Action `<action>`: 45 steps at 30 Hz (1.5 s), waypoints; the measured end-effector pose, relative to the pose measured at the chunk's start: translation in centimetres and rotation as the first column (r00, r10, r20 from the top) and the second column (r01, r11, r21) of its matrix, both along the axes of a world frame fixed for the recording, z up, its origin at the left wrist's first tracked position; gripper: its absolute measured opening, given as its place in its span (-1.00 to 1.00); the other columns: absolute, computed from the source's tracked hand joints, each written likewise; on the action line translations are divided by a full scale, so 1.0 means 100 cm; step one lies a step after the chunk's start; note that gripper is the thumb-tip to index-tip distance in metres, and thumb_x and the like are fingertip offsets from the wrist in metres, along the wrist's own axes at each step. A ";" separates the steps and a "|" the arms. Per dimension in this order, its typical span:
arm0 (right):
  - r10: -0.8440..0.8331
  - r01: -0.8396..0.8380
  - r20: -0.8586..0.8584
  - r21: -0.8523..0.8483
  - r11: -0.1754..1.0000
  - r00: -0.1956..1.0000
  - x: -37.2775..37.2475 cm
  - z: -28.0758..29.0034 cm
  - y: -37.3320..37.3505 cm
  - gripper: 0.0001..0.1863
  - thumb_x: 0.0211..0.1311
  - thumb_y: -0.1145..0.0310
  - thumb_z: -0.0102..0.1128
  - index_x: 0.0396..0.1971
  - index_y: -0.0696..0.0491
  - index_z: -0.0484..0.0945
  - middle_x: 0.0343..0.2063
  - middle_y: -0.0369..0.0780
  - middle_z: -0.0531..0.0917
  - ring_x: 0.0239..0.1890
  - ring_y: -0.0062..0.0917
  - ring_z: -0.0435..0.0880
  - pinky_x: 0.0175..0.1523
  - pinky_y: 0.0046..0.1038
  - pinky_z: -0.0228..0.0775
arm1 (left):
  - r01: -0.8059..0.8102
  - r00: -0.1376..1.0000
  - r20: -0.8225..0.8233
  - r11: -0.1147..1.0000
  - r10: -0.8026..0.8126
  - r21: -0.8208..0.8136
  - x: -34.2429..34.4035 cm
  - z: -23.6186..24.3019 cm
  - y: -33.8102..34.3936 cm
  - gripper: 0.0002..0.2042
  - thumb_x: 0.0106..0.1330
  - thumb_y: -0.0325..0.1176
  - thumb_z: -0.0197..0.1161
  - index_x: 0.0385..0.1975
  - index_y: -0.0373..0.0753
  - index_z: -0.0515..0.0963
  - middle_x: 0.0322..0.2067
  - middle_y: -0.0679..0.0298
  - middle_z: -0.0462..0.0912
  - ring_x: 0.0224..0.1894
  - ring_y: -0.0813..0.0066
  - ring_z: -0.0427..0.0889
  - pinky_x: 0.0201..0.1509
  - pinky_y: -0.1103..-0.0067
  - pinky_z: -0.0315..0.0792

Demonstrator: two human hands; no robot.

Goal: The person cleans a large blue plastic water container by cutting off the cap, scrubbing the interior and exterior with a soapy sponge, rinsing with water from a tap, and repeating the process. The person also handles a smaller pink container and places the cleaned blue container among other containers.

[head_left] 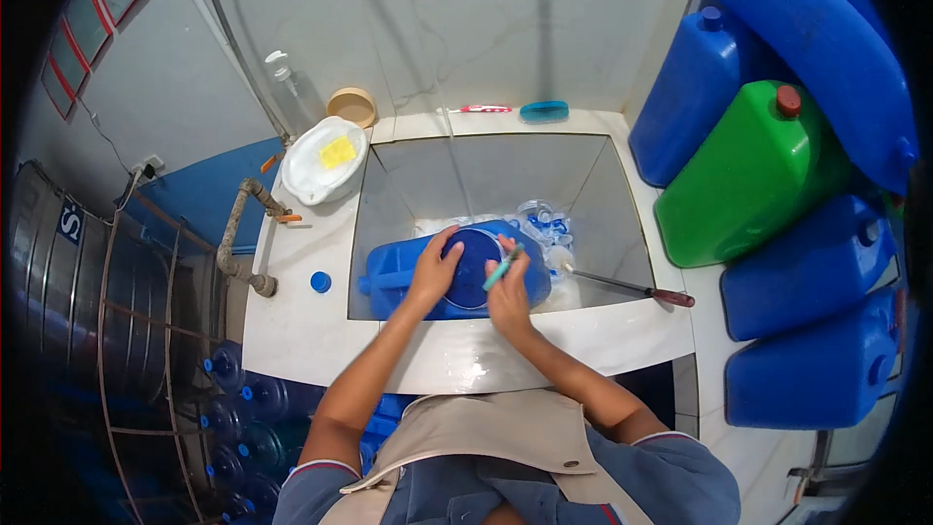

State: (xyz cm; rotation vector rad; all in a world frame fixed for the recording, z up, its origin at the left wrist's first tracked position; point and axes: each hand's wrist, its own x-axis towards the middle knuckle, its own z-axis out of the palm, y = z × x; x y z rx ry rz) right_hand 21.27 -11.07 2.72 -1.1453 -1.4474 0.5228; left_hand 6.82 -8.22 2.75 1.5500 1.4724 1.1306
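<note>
Our left hand (434, 267) presses flat, fingers spread, steadying the blue jerrycan (428, 277) in the sink (622, 224). Just right of it, our right hand (507, 297) grips a small teal brush (502, 267), bristles on the can.

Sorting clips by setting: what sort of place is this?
Probably a water-refill shop's washing corner: a tiled sink where both hands work on a blue jerrycan, more jerrycans stacked at right, a steel tank at left with large bottles below.
</note>
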 end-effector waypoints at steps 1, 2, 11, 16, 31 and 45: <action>0.034 -0.033 0.007 -0.091 0.995 0.999 -0.001 0.001 0.004 -0.56 0.34 0.14 -0.03 -0.01 0.17 0.20 -0.03 0.10 0.44 0.02 -0.03 0.45 0.00 -0.21 0.31 | -0.132 0.991 -0.015 0.991 0.132 0.007 0.008 -0.004 -0.007 -0.61 0.30 -0.31 0.13 0.07 -0.36 0.39 0.01 -0.03 0.49 0.09 0.15 0.45 0.20 0.47 0.28; 0.074 -0.071 0.007 -0.179 0.981 0.997 -0.004 0.012 0.013 -0.58 0.34 0.13 -0.03 -0.04 0.17 0.22 -0.07 0.11 0.48 0.01 0.00 0.45 0.01 -0.18 0.30 | -0.202 0.977 0.061 0.979 0.203 -0.018 0.008 -0.017 -0.012 -0.63 0.31 -0.31 0.13 0.03 -0.39 0.39 -0.03 -0.03 0.50 0.06 0.16 0.47 0.18 0.49 0.29; 0.931 -0.727 0.037 -0.613 0.309 0.364 -0.023 0.048 0.129 -0.49 0.22 -0.08 0.08 -0.23 0.15 0.47 -0.31 -0.12 0.66 -0.22 -0.45 0.59 -0.07 -0.46 0.34 | 0.165 0.557 0.690 0.753 0.461 -0.637 0.005 0.019 -0.063 -0.72 0.34 -0.32 0.12 -0.18 -0.46 0.35 -0.23 0.01 0.50 -0.25 0.26 0.60 -0.17 0.44 0.60; 0.981 -0.728 -0.172 -0.684 -0.051 0.092 -0.043 0.046 0.148 -0.50 0.25 -0.07 0.06 -0.27 0.16 0.51 -0.31 -0.19 0.67 -0.21 -0.58 0.58 -0.06 -0.52 0.34 | 0.219 0.541 0.719 0.753 0.436 -0.621 0.007 0.012 -0.068 -0.72 0.36 -0.31 0.10 -0.25 -0.49 0.34 -0.37 -0.02 0.54 -0.28 0.19 0.64 -0.13 0.45 0.62; 0.518 -0.519 -0.093 -0.309 0.797 0.851 0.019 0.023 0.109 -0.60 0.38 0.08 -0.09 -0.08 0.14 0.37 -0.06 -0.08 0.53 0.01 -0.42 0.52 0.10 -0.44 0.31 | -0.068 0.997 0.039 0.997 0.067 0.038 -0.038 0.045 -0.008 -0.65 0.32 -0.16 0.14 -0.15 -0.37 0.50 -0.23 0.11 0.63 -0.19 0.38 0.61 -0.12 0.54 0.46; 0.710 -0.615 0.025 -0.480 0.626 0.704 -0.006 0.050 0.102 -0.55 0.30 -0.02 -0.01 -0.10 0.08 0.33 -0.35 0.01 0.63 -0.17 -0.09 0.59 -0.11 -0.28 0.38 | -0.101 0.993 0.013 0.907 0.116 -0.409 -0.010 0.030 -0.028 -0.56 0.32 -0.09 0.13 -0.23 -0.45 0.31 -0.42 -0.07 0.56 -0.44 0.19 0.65 -0.52 0.45 0.54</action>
